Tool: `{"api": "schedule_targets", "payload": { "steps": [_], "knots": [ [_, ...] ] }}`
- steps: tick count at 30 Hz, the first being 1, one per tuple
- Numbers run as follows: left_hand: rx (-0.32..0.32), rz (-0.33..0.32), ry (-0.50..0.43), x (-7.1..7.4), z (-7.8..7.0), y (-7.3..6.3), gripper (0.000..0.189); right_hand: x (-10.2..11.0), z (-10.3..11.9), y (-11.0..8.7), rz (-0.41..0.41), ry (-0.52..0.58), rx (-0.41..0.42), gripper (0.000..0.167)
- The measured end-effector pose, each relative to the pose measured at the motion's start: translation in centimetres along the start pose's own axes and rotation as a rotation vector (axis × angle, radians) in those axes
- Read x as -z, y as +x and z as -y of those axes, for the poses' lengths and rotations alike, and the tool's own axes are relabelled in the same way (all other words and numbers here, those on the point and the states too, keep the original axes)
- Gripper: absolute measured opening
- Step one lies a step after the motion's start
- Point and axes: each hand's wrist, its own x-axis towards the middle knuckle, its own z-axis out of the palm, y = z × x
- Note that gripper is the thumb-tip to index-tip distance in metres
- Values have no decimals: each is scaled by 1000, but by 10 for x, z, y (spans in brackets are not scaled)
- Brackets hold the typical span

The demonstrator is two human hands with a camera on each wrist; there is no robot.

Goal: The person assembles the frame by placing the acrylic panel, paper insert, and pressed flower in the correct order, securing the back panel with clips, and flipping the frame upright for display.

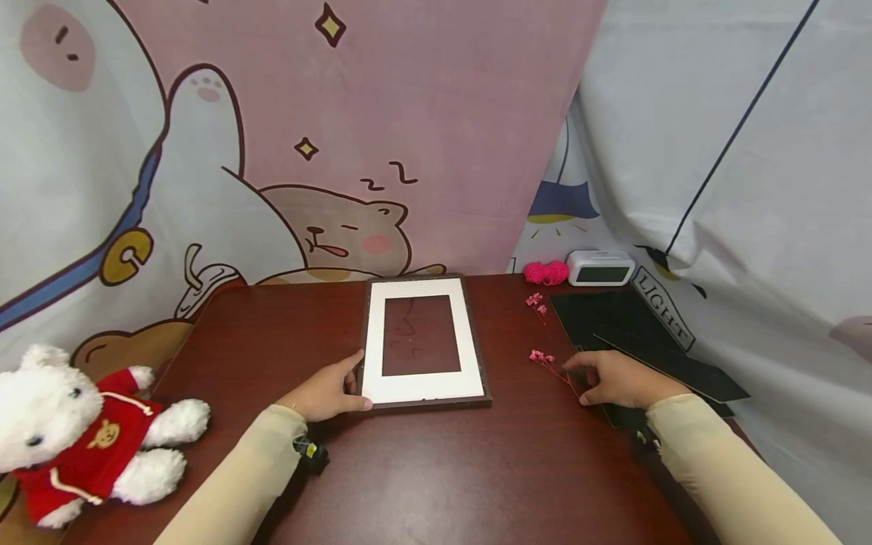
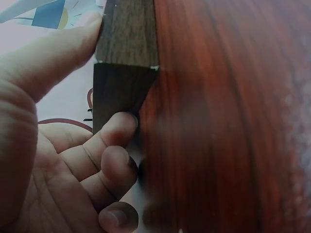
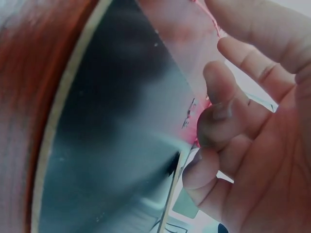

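My left hand [image 1: 327,390] grips the lower left corner of a dark wooden picture frame [image 1: 487,401], thumb on its front and fingers curled at its side. The frame has a white mat [image 1: 412,386] around a shiny brown opening. In the left wrist view, the frame's wood-grained corner [image 2: 124,43] sits against the thumb. My right hand [image 1: 623,378] is over dark boards, its thumb and index finger apart around the thin stem of a pink flower sprig [image 1: 543,357]. The right wrist view shows part of the pink stem [image 3: 210,14]; any firm contact is unclear.
Black boards [image 1: 593,310] overlap at the right, one lying slanted on another. Behind them are a white digital clock [image 1: 601,269] and a pink yarn bundle [image 1: 545,272]. Another pink sprig [image 1: 536,303] lies nearby. A white plush bear [image 1: 95,439] sits at the left edge.
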Motion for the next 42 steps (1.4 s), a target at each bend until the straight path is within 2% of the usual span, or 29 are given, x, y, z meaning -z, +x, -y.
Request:
{"api": "schedule_targets", "payload": {
  "steps": [9, 32, 37, 42],
  "knots": [
    [-13, 9, 16, 1, -1, -1, 106, -4, 2, -2, -5, -8, -13, 48],
    [-21, 7, 13, 2, 1, 1, 105, -9, 6, 3, -28, -72, 21, 43],
    [-23, 8, 12, 1, 1, 1, 105, -7, 11, 8, -86, -85, 36, 40],
    [-17, 8, 15, 1, 1, 1, 106, -2, 27, 23, -177, -42, 84, 45]
  ]
}}
